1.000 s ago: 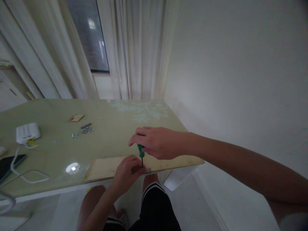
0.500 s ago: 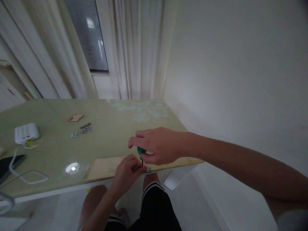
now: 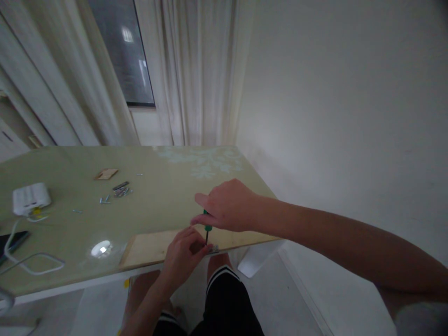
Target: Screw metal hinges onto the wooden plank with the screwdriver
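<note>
My right hand [image 3: 229, 206] is closed around the green handle of a screwdriver [image 3: 207, 228] held upright over a thin wooden board [image 3: 150, 248] at the near edge of the table. Its tip meets a small metal fitting [image 3: 214, 248] on the board. My left hand [image 3: 184, 254] pinches at the screwdriver's tip, fingers bent and pressed on the board beside the fitting. What sits between those fingertips is too small to make out.
The pale green table [image 3: 157, 196] carries loose screws and metal parts [image 3: 117, 192], a small wood piece [image 3: 105, 174], a white power strip [image 3: 30, 198] with a white cable [image 3: 31, 261], and a dark phone [image 3: 12, 241] at left. Curtains and a wall stand behind and right.
My right hand has rotated on the screwdriver handle, fingers shifting from spread over it to curled lower. The view has drifted slightly right. My left hand stays at the tip.
</note>
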A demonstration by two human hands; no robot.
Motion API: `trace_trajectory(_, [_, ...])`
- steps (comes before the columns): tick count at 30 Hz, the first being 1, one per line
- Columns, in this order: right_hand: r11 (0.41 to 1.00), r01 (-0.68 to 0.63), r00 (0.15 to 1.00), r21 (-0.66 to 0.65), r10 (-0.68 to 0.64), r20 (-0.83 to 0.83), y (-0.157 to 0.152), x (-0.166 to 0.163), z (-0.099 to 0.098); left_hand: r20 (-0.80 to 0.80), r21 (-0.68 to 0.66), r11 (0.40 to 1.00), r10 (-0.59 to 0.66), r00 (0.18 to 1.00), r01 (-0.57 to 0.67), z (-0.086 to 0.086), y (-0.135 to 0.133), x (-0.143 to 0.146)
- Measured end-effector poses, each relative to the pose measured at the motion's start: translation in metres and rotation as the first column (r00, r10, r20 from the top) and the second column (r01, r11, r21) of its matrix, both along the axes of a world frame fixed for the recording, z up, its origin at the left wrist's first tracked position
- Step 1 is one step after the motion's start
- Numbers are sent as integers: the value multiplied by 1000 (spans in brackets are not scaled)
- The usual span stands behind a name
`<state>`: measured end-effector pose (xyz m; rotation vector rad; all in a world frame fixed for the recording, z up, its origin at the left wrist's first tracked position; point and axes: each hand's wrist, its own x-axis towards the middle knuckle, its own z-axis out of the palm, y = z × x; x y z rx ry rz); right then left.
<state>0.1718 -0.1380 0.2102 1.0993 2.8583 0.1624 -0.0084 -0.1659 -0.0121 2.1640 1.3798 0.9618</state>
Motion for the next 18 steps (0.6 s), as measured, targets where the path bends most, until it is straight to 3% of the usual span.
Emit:
trace_trajectory(2, [998, -50, 999, -28, 49, -16, 0, 1, 0, 19, 0, 998, -69, 997, 69, 3, 1, -2])
trace_trajectory(5, [964, -233, 968, -125, 218, -125, 1, 4, 2, 64, -21, 988, -154, 986, 156, 5, 2, -6])
trace_trajectory(7, [971, -189, 978, -144, 173, -118, 1, 3, 3, 82, -42, 987, -150, 985, 154, 5, 3, -8])
trace_trajectory(11, [997, 44, 999, -66, -44, 8, 0, -2, 4, 70, -30, 995, -90, 993, 92, 1, 2, -5])
trace_trajectory(16, [952, -254, 966, -171, 240, -98, 2, -4, 6, 85, -7, 1000, -6, 996, 6, -4, -2, -1])
trace_trajectory(18, [966, -205, 978, -161, 196, -67, 1, -6, 6, 96, 1, 1000, 12, 995, -12, -4, -3, -1])
